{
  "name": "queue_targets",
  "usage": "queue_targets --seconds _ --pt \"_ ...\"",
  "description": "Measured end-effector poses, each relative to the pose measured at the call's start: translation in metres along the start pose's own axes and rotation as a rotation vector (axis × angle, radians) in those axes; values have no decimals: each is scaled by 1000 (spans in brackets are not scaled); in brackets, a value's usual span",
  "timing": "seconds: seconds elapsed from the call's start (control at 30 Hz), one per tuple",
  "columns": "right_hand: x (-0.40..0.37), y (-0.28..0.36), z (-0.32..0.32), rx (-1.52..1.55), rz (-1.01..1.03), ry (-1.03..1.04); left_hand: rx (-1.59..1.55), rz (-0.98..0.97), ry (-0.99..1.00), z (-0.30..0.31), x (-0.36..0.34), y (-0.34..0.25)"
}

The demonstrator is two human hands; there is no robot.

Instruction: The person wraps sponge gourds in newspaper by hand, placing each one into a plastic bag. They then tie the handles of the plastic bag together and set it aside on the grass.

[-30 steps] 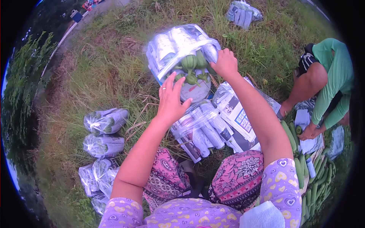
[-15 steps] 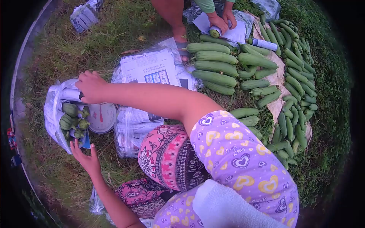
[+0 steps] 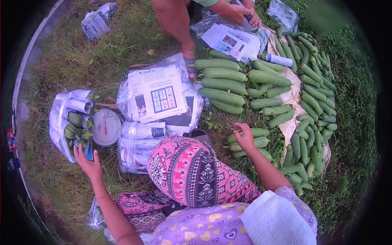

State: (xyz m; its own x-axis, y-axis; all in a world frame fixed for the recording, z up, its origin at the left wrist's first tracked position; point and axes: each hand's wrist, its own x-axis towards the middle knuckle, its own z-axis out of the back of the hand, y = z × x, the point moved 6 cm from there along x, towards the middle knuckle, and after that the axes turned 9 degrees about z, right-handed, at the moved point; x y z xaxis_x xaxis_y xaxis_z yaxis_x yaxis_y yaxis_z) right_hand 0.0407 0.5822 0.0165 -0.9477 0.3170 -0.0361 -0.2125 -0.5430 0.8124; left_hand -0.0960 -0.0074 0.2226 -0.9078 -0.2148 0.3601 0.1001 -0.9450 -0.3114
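Note:
My left hand (image 3: 88, 165) has its fingers spread at the lower edge of a clear plastic bag (image 3: 61, 134). Inside the bag are several green gourds (image 3: 75, 119), some wrapped in newspaper. Whether the fingertips touch the bag is hard to tell. My right hand (image 3: 244, 138), empty with loosely extended fingers, is over a small group of long green gourds (image 3: 260, 142) by my knee. A round scale (image 3: 106, 127) with a red pointer sits beside the bag.
Printed sheets (image 3: 157, 94) lie on packed plastic bags; another bag of wrapped gourds (image 3: 136, 143) stands before my knee. Long gourds (image 3: 222, 85) lie in rows, more beyond a cloth (image 3: 294, 94). A co-worker's hands (image 3: 241, 14) hold something dark above loose papers (image 3: 232, 41).
My right hand has left the bag and swung right to the gourds near my knee. The left hand stays by the bag. The co-worker's hands have lifted off the papers.

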Motion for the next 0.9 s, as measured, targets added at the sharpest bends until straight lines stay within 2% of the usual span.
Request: queue_targets --seconds 0.2,0.37,0.47,0.6,0.67,0.73,0.77,0.9 --pt "58 56 -18 87 180 1 -5 29 -46 11 2 -21" --pt "83 119 -54 165 295 144 -19 42 -71 25 -2 -24" --pt "72 129 -69 165 389 184 -32 62 -90 32 -3 -17" --pt "52 125 -75 195 294 208 -35 103 -109 39 -6 -9" --pt "60 110 -91 200 341 202 -26 110 -116 42 -7 -7" --pt "82 145 -103 224 448 230 -63 107 -131 42 -6 -1" --pt "95 183 -110 224 454 285 -63 125 -140 42 -4 1" --pt "137 346 -164 83 846 428 -108 158 -186 49 5 4"
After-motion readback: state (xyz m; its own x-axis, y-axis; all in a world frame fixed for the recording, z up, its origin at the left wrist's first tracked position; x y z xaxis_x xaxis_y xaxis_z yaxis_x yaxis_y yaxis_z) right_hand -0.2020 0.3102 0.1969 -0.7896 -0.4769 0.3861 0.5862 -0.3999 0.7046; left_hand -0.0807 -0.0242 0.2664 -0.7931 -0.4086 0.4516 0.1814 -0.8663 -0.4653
